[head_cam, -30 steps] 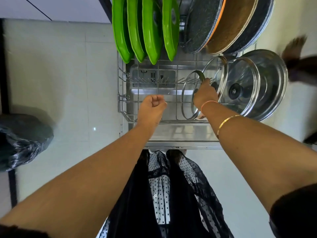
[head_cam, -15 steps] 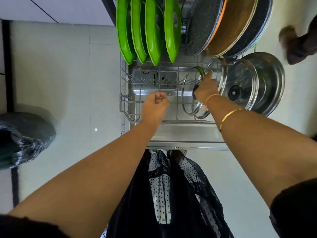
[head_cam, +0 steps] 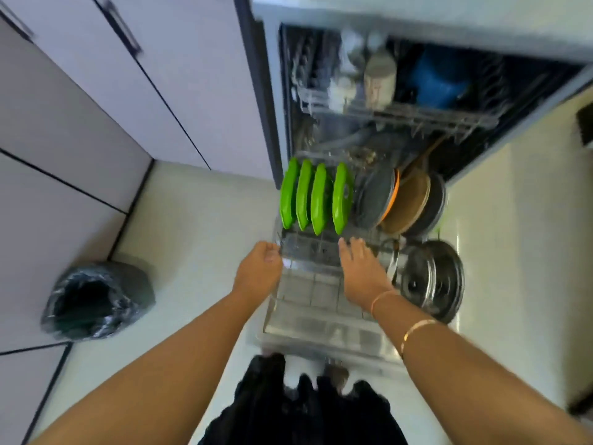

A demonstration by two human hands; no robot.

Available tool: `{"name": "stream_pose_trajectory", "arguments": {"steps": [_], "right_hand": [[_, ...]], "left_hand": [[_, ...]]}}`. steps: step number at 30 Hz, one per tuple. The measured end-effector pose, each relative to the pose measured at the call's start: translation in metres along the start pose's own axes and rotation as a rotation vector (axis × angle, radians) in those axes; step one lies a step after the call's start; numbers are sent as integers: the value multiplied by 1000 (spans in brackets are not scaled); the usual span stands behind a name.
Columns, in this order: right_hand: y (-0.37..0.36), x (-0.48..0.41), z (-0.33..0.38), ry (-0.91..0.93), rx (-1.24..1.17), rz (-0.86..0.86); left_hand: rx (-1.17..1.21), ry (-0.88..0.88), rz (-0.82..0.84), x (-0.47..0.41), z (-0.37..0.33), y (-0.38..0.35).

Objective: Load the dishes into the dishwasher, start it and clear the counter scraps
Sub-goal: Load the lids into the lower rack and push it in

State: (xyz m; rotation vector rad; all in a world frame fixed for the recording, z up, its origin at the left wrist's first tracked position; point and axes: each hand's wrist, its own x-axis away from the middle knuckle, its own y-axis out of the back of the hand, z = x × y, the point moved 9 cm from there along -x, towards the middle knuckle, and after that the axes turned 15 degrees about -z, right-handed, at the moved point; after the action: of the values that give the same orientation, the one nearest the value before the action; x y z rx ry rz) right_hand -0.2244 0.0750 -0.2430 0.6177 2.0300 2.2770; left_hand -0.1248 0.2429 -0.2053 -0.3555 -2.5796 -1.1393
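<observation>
The dishwasher's lower rack [head_cam: 321,297] is pulled out over the open door. Several green plates [head_cam: 316,197] stand upright at its far left, pans [head_cam: 401,200] stand beside them, and steel and glass lids [head_cam: 431,281] lean at the right. My left hand [head_cam: 261,271] is at the rack's left side with loosely curled fingers; the blur hides whether it touches the wire. My right hand [head_cam: 362,268] hovers over the rack with straight fingers, holding nothing. The upper rack [head_cam: 401,101] inside holds cups and a blue item.
A bin lined with a black bag [head_cam: 96,300] stands on the floor at the left. Pale cabinet fronts [head_cam: 96,91] run along the left. The dishwasher door's front edge [head_cam: 321,345] is just ahead of my dark dress. The frame is blurred.
My right hand has let go of the glass lid and moved left over the rack. My left fist has loosened and moved to the rack's left side. My view has tilted up, showing the dishwasher's interior.
</observation>
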Motion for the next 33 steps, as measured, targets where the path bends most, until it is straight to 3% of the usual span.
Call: {"name": "stream_pose_trajectory", "arguments": {"steps": [5, 12, 17, 21, 27, 33], "right_hand": [[108, 14, 84, 381, 92, -152], [227, -3, 190, 608, 113, -406], [278, -26, 279, 663, 72, -560], [300, -67, 369, 686, -17, -665], [332, -106, 548, 784, -234, -680], [363, -133, 655, 810, -271, -667]], "left_hand": [[-205, -306, -142, 36, -44, 102], [-453, -516, -322, 44, -75, 200], [-448, -515, -467, 7, -69, 287], [-418, -494, -491, -24, -36, 364], [-338, -376, -599, -75, 40, 523], [-241, -237, -722, -117, 97, 636]]}}
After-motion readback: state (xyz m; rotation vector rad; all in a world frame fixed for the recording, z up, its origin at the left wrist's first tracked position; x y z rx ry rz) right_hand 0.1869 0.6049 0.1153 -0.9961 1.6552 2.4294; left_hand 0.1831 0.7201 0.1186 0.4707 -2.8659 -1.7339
